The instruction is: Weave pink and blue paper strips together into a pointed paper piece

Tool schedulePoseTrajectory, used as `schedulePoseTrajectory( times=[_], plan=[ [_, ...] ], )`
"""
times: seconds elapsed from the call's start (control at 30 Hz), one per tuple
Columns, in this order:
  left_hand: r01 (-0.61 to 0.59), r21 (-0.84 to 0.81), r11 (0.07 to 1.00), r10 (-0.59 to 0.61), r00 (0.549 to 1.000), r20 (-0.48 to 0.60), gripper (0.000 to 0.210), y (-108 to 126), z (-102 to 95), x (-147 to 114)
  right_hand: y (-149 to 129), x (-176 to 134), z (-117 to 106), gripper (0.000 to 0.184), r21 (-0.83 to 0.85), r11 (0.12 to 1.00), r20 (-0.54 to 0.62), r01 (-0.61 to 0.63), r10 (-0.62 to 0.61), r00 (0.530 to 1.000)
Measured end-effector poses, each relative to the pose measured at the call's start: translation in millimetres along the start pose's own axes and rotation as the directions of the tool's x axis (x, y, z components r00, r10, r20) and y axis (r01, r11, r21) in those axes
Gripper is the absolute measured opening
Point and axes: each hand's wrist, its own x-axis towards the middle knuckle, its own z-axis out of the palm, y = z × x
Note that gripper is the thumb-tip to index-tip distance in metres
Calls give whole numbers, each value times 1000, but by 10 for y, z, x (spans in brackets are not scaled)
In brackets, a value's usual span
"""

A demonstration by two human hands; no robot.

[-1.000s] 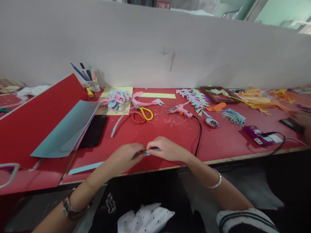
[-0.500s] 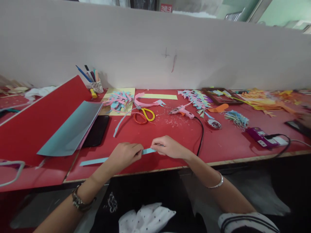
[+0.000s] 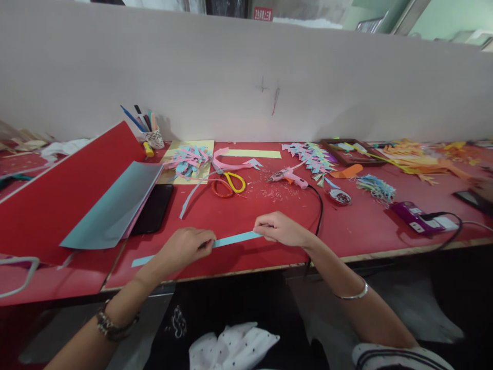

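A narrow light-blue paper strip (image 3: 236, 239) stretches between my two hands, just over the front of the red table. My left hand (image 3: 190, 246) pinches it partway along, and its loose end runs out past my wrist to the left. At the strip's right end, my right hand (image 3: 280, 229) is closed in a pinch. Beyond the hands lie scissors (image 3: 235, 182) with yellow and red handles, beside a pile of pink and blue paper pieces (image 3: 191, 160). A pink glue gun (image 3: 290, 177) rests farther right.
On the left, a leaning red board (image 3: 73, 190), blue paper sheets (image 3: 115, 210) and a black phone (image 3: 156, 208). A pen cup (image 3: 154, 137) stands at the back. To the right are a paper tassel (image 3: 374, 188), a purple power strip (image 3: 414, 218) and another person's hand (image 3: 483, 189).
My right hand has moved right and slightly up, and my left hand a little left. More of the blue strip now shows between them.
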Motion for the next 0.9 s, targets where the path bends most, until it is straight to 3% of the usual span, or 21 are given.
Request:
schedulePoseTrajectory(
  times=[0.1,0.27,0.53,0.7,0.9],
  plan=[
    [1,25,1000,-1,1000,7,21,-26,4,-23,56,-11,-14,25,5,1000,9,-4,4,1000],
    [103,95,990,-105,994,9,25,-224,41,-169,160,-95,-117,25,72,996,-47,-46,50,998],
    [222,232,947,-206,974,-90,33,-467,18,-526,254,-218,-252,25,15,999,-75,-33,34,997],
    [270,195,943,-239,957,-166,34,-442,-77,-547,288,-180,-253,24,-186,982,-89,-13,-3,996],
    [220,58,974,-204,958,-203,30,-311,-113,-363,124,-22,-58,20,-510,860,-159,-15,-77,984]
  ],
)
